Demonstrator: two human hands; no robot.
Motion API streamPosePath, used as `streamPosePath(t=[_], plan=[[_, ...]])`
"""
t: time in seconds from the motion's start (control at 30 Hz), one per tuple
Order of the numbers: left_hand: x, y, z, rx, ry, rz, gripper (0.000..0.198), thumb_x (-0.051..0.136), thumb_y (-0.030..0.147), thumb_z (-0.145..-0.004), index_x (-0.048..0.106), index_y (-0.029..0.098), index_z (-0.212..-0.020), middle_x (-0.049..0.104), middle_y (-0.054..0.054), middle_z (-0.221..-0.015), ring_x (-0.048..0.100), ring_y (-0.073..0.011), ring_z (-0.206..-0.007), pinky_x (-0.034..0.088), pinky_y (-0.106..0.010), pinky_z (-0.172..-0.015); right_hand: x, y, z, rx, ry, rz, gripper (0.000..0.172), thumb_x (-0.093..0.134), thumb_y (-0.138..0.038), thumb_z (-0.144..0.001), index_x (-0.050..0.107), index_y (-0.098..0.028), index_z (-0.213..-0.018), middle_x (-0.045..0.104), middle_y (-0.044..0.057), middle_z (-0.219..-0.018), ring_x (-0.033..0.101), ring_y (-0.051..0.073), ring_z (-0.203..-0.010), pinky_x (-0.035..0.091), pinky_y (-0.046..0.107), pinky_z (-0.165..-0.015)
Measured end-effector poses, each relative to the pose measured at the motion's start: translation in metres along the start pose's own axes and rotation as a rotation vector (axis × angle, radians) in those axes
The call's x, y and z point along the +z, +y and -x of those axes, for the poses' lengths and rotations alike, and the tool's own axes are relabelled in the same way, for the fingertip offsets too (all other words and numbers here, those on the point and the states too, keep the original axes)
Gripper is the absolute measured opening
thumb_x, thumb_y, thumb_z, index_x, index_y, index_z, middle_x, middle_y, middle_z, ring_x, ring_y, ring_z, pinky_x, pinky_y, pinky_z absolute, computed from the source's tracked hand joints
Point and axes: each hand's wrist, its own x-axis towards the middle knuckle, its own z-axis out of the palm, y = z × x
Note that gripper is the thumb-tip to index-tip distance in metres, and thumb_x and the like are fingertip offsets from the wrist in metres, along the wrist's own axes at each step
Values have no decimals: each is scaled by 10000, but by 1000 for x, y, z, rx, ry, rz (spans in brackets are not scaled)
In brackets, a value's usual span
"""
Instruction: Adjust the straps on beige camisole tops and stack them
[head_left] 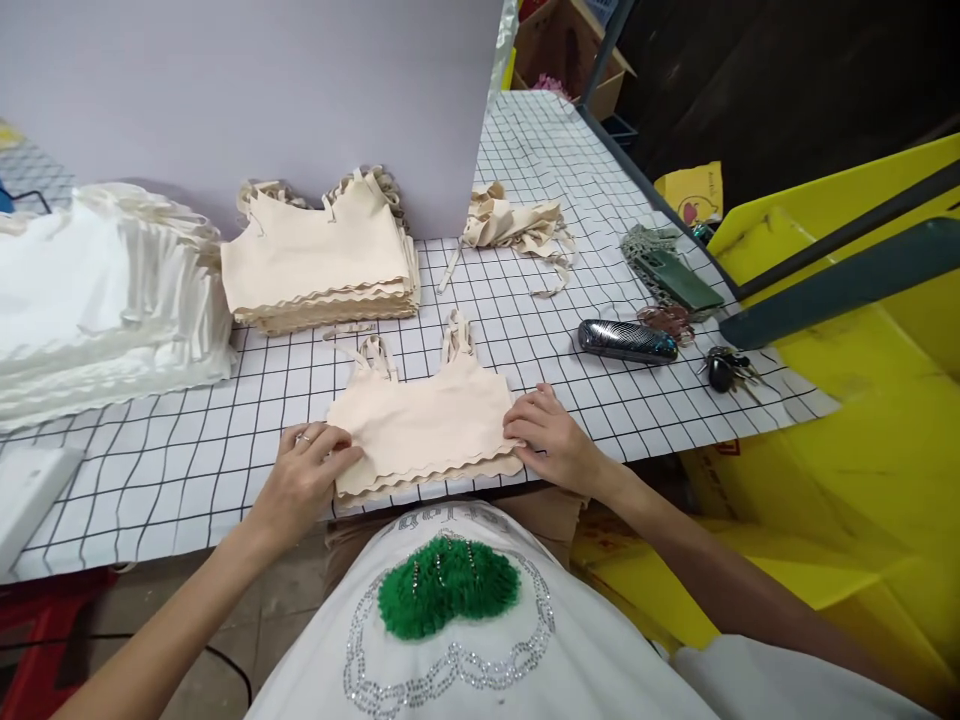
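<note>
A beige strappy bra top (427, 425) with a wavy lower edge lies flat at the front of the table, its straps pointing away from me. My left hand (304, 475) pinches its left side edge, thumb on top of the cloth. At the lower right corner, the fingers of my right hand (551, 437) are closed on the edge of the same top. Just behind it rises a stack of like beige bra tops (319, 260). To the far left stands a thick pile of white garments (97, 290).
Loose beige strips (517, 225) lie behind the work spot. On the right are a patterned dark case (628, 342), keys (726, 370) and a green phone (684, 280). A pale upright panel (247, 90) backs the grid-cloth table (525, 320). Yellow bins (847, 400) stand at right.
</note>
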Motion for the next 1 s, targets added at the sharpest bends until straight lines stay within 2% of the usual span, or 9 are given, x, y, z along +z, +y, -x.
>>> streamPosePath(t=[0.1, 0.17, 0.27, 0.37, 0.53, 0.63, 0.8, 0.9, 1.0], plan=[[-4, -2, 14, -38, -44, 97, 469, 420, -14, -885, 699, 264, -1139, 695, -101, -1229, 599, -286, -1162, 462, -461, -930, -1, -7, 10, -59, -112, 61, 385, 577, -374, -966, 630, -183, -1296, 646, 173, -1354, 554, 333, -1311, 245, 675, -1147], [-6, -5, 18, -72, -56, 172, 494, 396, -14, -901, 690, 272, -1176, 652, -89, -1338, 565, -274, -1247, 478, -459, -971, -1, -9, 13, -92, -160, 78, 465, 549, -408, -987, 573, -177, -1390, 606, 191, -1414, 509, 352, -1377, 225, 711, -1144], [-7, -21, 7, -209, 12, 228, 387, 444, 61, -942, 686, 245, -1180, 655, -106, -1298, 598, -254, -1199, 521, -419, -947, -2, -7, -2, -78, -96, 65, 341, 513, -338, -1012, 657, -179, -1277, 662, 180, -1340, 569, 346, -1316, 299, 703, -1117], [0, -51, -22, -294, 104, 190, 311, 488, 125, -942, 710, 226, -1136, 669, -114, -1220, 624, -261, -1133, 539, -421, -916, -1, -9, -40, -82, 29, 25, 263, 520, -292, -1011, 701, -197, -1176, 713, 153, -1239, 625, 320, -1219, 375, 653, -1087], [19, -101, -72, -176, 61, 127, 367, 471, 83, -902, 715, 197, -1151, 665, -135, -1221, 612, -268, -1088, 513, -467, -946, 22, -27, -111, -147, 17, 16, 208, 537, -248, -998, 717, -194, -1086, 739, 116, -1079, 629, 290, -1076, 382, 607, -1058], [27, -118, -88, -161, -15, 59, 307, 513, 100, -887, 737, 170, -1085, 696, -134, -1072, 597, -266, -989, 502, -450, -899, 42, -31, -143, -139, -47, 45, 181, 558, -224, -980, 723, -184, -1044, 732, 117, -1026, 591, 289, -1014, 389, 576, -997], [26, -123, -98, -196, -64, 23, 158, 583, 159, -872, 731, 184, -824, 704, -100, -886, 572, -267, -928, 437, -417, -841, 68, -33, -193, -39, -99, 110, 225, 536, -253, -987, 743, -168, -1013, 706, 140, -1014, 516, 301, -1000, 363, 573, -970], [19, -114, -97, -220, -30, 33, 138, 583, 159, -872, 709, 197, -829, 736, -74, -852, 588, -267, -928, 399, -436, -869, 81, -39, -220, 3, -133, 182, 222, 585, -294, -960, 759, -161, -996, 693, 156, -1010, 486, 335, -1058, 317, 643, -1011], [11, -104, -91, -205, 38, 28, 156, 572, 183, -905, 712, 204, -838, 748, -61, -829, 607, -241, -858, 391, -429, -888, 91, -42, -232, -36, -159, 201, 197, 582, -221, -946, 773, -171, -946, 711, 145, -945, 487, 335, -1054, 300, 675, -1028]])
